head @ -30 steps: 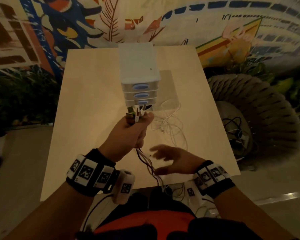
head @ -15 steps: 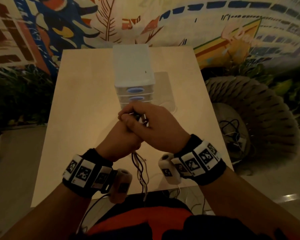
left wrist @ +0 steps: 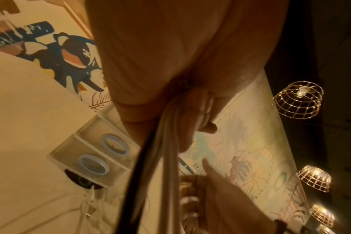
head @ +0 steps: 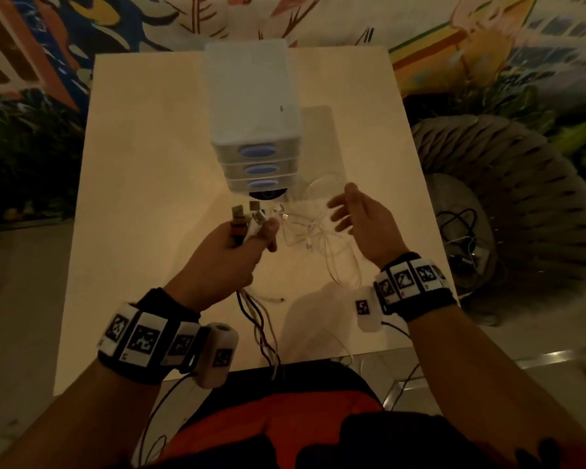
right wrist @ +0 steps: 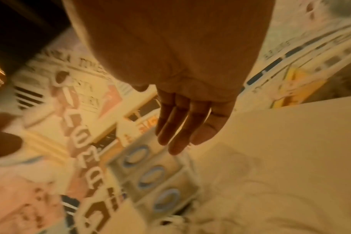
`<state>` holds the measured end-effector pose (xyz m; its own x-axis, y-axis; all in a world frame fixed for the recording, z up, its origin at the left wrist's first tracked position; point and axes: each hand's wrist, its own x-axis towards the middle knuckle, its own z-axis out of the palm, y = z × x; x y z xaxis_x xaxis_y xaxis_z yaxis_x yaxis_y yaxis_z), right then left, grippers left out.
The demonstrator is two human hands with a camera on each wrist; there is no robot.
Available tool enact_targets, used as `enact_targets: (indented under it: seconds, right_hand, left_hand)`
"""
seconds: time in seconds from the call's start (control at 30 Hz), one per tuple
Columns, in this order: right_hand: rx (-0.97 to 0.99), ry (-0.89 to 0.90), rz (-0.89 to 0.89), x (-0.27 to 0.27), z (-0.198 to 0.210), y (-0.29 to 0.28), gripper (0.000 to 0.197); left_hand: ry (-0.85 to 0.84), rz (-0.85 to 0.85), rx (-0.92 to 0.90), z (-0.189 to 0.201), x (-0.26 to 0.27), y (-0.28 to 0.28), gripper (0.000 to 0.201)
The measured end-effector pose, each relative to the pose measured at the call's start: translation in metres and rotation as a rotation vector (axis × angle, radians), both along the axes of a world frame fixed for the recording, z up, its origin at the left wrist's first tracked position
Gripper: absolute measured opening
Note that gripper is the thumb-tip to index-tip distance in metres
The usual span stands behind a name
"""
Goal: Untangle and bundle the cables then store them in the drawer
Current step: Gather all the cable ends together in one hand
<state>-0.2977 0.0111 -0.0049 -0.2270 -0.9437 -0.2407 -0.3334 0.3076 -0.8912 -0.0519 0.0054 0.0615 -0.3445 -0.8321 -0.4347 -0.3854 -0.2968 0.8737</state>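
Observation:
My left hand (head: 237,242) grips a bunch of cables (head: 247,220) upright, their plug ends sticking out above the fist. The strands (head: 261,330) trail down past the table's near edge, and the left wrist view shows them (left wrist: 162,142) running out of the fist. My right hand (head: 349,211) hovers with straight fingers over a tangle of white cables (head: 315,231) lying on the table, holding nothing. Its fingers (right wrist: 182,126) are spread. A white drawer unit (head: 254,106) with blue oval handles stands just behind both hands, all drawers shut.
The pale table (head: 142,198) carries the unit and the cables. A woven round chair (head: 508,211) stands to the right, with dark cables (head: 457,228) on its seat. A painted mural wall rises behind the table.
Half a second ago my right hand was clasped over the plug ends in my left fist. It has let go and moved right, above the white tangle.

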Motion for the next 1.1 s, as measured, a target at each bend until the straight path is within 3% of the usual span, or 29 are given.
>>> enact_targets:
  seconds: [0.13, 0.2, 0.37, 0.67, 0.9, 1.1]
  right_hand:
    - [0.142, 0.315, 0.218, -0.014, -0.038, -0.002, 0.017]
    - [0.203, 0.469, 0.365, 0.002, -0.046, -0.002, 0.022]
    - [0.379, 0.693, 0.345, 0.028, -0.061, -0.013, 0.041]
    - [0.39, 0.637, 0.297, 0.025, -0.083, -0.016, 0.03]
    - [0.122, 0.353, 0.095, 0.022, -0.065, 0.013, 0.018]
    - [-0.068, 0.255, 0.068, 0.035, -0.044, 0.038, 0.006]
  left_hand:
    - [0.081, 0.078, 0.032, -0.009, 0.007, -0.004, 0.041]
    - [0.083, 0.081, 0.034, -0.011, 0.007, -0.005, 0.039]
    - [0.046, 0.049, 0.038, -0.013, 0.004, -0.005, 0.042]
    - [-0.013, 0.072, 0.017, -0.017, 0.013, -0.004, 0.041]
    - [0.024, 0.103, 0.046, -0.03, 0.001, -0.011, 0.036]
    - [-0.138, -0.052, -0.005, -0.05, -0.034, -0.016, 0.032]
